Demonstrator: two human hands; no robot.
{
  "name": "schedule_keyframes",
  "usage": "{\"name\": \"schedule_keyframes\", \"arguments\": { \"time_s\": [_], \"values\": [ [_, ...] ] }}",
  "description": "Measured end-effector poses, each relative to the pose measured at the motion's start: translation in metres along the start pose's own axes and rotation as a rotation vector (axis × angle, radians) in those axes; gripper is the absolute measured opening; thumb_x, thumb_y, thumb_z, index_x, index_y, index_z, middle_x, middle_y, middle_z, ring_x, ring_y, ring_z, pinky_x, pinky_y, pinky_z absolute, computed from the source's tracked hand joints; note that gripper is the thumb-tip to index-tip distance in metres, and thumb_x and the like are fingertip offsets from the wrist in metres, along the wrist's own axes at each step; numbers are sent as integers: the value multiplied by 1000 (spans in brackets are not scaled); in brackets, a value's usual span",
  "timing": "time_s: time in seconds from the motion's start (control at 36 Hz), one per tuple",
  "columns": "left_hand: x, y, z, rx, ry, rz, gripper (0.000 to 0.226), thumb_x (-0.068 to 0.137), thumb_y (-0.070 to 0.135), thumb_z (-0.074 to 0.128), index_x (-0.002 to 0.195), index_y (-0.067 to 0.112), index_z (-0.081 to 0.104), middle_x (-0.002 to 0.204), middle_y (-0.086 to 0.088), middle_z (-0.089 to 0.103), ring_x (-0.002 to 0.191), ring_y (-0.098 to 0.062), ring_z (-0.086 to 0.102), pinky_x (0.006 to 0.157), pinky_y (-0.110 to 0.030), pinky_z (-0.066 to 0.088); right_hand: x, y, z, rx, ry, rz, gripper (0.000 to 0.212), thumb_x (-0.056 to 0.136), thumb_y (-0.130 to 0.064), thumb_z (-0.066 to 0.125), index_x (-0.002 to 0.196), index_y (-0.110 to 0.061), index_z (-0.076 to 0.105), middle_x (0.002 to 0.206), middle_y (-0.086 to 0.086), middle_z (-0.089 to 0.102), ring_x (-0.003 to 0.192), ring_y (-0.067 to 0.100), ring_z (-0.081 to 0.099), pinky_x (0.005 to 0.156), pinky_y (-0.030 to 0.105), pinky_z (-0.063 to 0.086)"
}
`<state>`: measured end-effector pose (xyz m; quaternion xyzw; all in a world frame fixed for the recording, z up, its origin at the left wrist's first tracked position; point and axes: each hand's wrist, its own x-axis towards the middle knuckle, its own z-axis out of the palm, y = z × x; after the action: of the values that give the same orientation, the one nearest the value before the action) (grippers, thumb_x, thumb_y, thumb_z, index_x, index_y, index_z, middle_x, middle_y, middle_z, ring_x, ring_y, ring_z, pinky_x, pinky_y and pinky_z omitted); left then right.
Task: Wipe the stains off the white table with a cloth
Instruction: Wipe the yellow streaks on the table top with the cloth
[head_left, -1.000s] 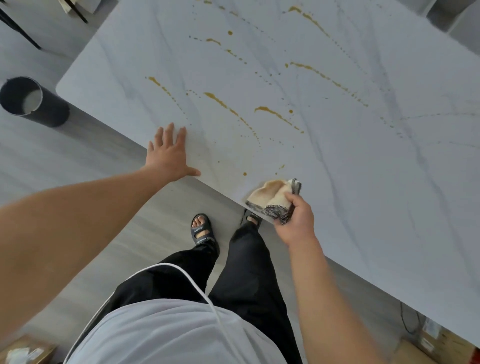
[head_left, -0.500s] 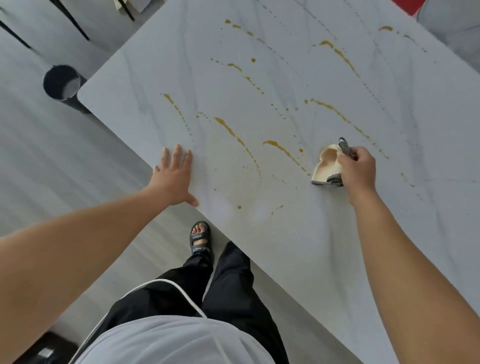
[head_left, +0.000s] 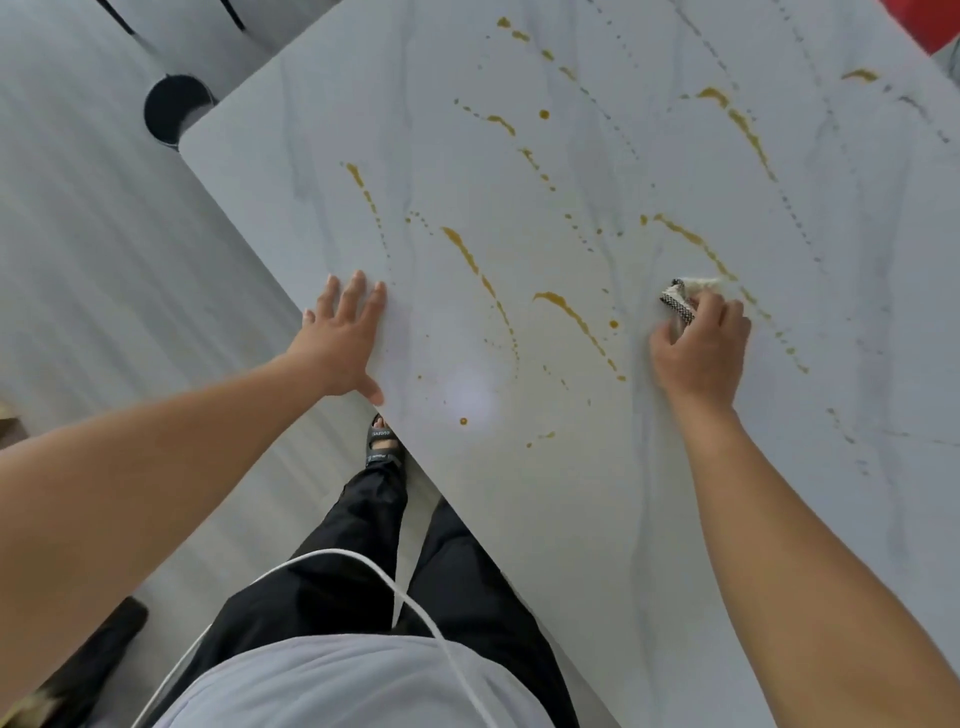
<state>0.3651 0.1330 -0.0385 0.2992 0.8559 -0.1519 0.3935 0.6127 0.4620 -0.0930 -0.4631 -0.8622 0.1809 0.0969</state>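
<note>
— One white marble-look table (head_left: 571, 519) carries mustard-yellow streak stains (head_left: 574, 317). Which way do they run?
— From far-left to near-right. At the near edge the left hand (head_left: 345, 343) presses flat, fingers straight. The right hand (head_left: 698, 348) grips a bunched cream cloth with checked border (head_left: 678, 301), touching one streak.

The desk (head_left: 519, 493) top is smooth white stone or a stone-look finish with faint grey veins. It is slightly glossy, with a soft patch of light reflected at lower middle. The stains (head_left: 551, 297) on it look amber and wet. At centre right, the cloth (head_left: 678, 304) is soft woven fabric, cream with a checked black-and-white edge. The floor (head_left: 104, 270) at left is matt grey with a plank-like grain.
</note>
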Motion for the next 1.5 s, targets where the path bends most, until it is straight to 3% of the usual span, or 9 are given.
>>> {"name": "schedule_keyframes", "arguments": {
  "time_s": [0.14, 0.28, 0.47, 0.69, 0.78, 0.94, 1.14, 1.31, 1.5],
  "values": [
    [-2, 2, -1, -13, 7, -3, 155, 63, 52, 93, 158, 20, -25, 166, -7, -30, 153, -38, -26, 125, -62, 8, -18, 5, 2, -83, -51, -236, 33, 74, -3, 55, 106, 1, 57, 99, 25, 54, 87, 43, 53, 67, 47, 49],
    [-1, 1, -1, -19, 6, -2, 156, 63, 51, 94, 158, 20, -25, 166, -8, -30, 152, -39, -27, 124, -63, 7, -38, 10, -1, -128, -169, -598, 34, 73, -10, 52, 105, -4, 63, 92, 15, 55, 81, 37, 51, 61, 42, 52],
    [-2, 0, -1, -32, 4, 2, 155, 64, 50, 93, 158, 20, -26, 165, -7, -32, 152, -38, -28, 124, -64, 5, -29, 5, -4, -29, -98, -154, 38, 76, -2, 56, 113, -5, 67, 102, 19, 57, 95, 42, 54, 66, 44, 52],
    [-2, 0, -2, -32, 0, 6, 157, 62, 50, 95, 158, 21, -26, 165, -7, -32, 152, -40, -27, 123, -65, 6, -83, -12, 2, -28, -236, -566, 40, 77, -14, 47, 110, -10, 69, 93, 9, 56, 84, 29, 48, 60, 36, 51],
    [-3, 1, -3, -33, 2, 5, 156, 62, 50, 94, 158, 21, -26, 165, -7, -32, 152, -40, -27, 123, -65, 7, -81, -11, -1, -47, -243, -583, 39, 78, -17, 47, 109, -12, 70, 93, 7, 56, 85, 27, 49, 59, 35, 51],
    [-2, 0, -2, -35, -9, 5, 157, 62, 50, 94, 157, 22, -28, 165, -7, -33, 151, -40, -29, 123, -65, 6, -77, -21, 3, 32, -149, -104, 38, 76, -11, 49, 109, -6, 67, 99, 16, 56, 93, 39, 54, 68, 41, 50],
    [-2, -1, -2, -35, -8, 10, 158, 62, 51, 94, 157, 23, -29, 164, -7, -34, 151, -40, -30, 123, -66, 6, -115, -37, 9, -49, -336, -551, 31, 70, -3, 62, 101, -8, 65, 91, 10, 54, 79, 32, 53, 51, 37, 50],
    [-2, -3, -1, -36, -1, 18, 159, 61, 51, 95, 157, 23, -28, 165, -6, -33, 151, -40, -29, 122, -67, 7, -117, -46, 10, 49, -173, -73, 32, 76, -6, 50, 105, -5, 64, 96, 15, 53, 87, 37, 53, 61, 38, 47],
    [-3, -6, -1, -27, 13, 35, 158, 62, 53, 94, 157, 23, -28, 165, -7, -32, 151, -40, -28, 123, -67, 7, -156, -57, 7, -18, -390, -544, 37, 80, -21, 39, 98, -6, 67, 87, 11, 55, 76, 32, 52, 51, 37, 50]
  ]
}}
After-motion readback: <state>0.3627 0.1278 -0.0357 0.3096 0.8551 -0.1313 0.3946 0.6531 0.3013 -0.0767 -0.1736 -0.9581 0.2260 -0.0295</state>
